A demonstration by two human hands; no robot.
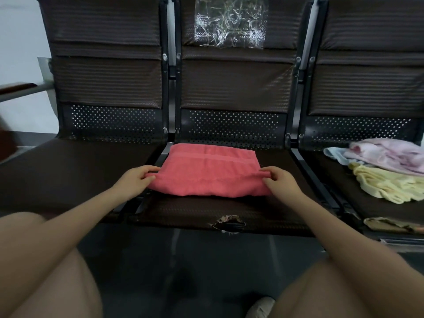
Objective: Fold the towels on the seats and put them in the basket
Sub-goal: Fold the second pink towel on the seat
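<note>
Pinching pink towel [210, 174] w/ left hand [135, 180] & right hand [281, 181]; folded, flat on seat [229, 212].

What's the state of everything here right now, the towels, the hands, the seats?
Red towel: folded, lying on the middle seat, held at both ends.
Left hand: fingers pinching the towel's left end.
Right hand: fingers pinching the towel's right end.
Pink towel: unfolded, heaped on the right seat.
Yellow towel: unfolded, crumpled beside it.
Blue towel: unfolded, partly under the pink one.
Middle seat: front edge torn.

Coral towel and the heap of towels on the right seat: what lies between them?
In the head view, only bare seat and the black frame bars separate the coral towel from the heap.
</note>
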